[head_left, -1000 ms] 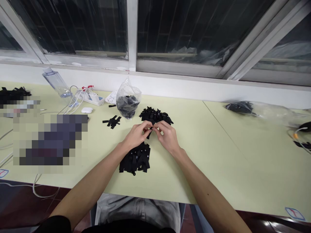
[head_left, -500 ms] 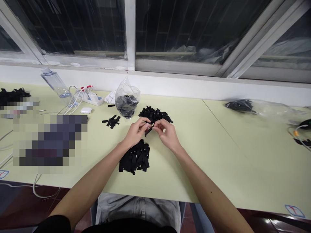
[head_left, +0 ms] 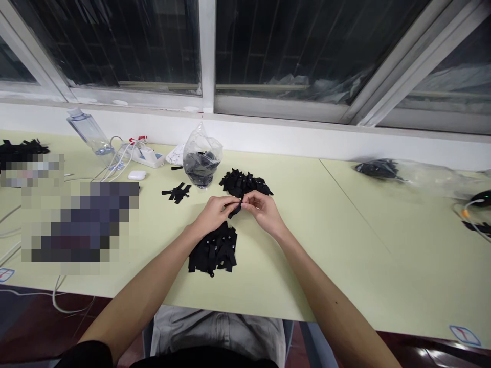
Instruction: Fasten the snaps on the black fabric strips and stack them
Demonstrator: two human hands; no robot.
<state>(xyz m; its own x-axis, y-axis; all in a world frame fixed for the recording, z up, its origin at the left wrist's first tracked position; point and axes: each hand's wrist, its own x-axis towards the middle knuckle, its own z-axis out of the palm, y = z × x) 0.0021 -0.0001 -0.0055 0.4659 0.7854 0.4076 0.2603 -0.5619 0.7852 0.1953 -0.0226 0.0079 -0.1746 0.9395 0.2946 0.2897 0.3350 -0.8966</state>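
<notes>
My left hand (head_left: pixel 214 212) pinches a short black fabric strip (head_left: pixel 233 211) between thumb and fingertips. Facing it, my right hand (head_left: pixel 264 211) has thumb and forefinger closed on the same strip's upper end. Fingers cover most of the strip, and any small part on it is too tiny to make out. Just beyond the fingertips lies a heap of black strips (head_left: pixel 245 181). Nearer my body, below my left hand, a flatter pile of black strips (head_left: pixel 213 253) shows small white marks. A few loose black strips (head_left: pixel 177 193) lie to the left.
A clear plastic bag (head_left: pixel 202 166) with black pieces stands behind the heap. Farther left are a white case (head_left: pixel 137 175), a power strip (head_left: pixel 148 156) with cables, and a tilted water bottle (head_left: pixel 90 132). Another plastic bag (head_left: pixel 383 167) lies at the right by the wall.
My left fingers have drawn closer together and lowered slightly over the strip. My right hand has shifted slightly down, its pinch still on the strip. The piles look the same.
</notes>
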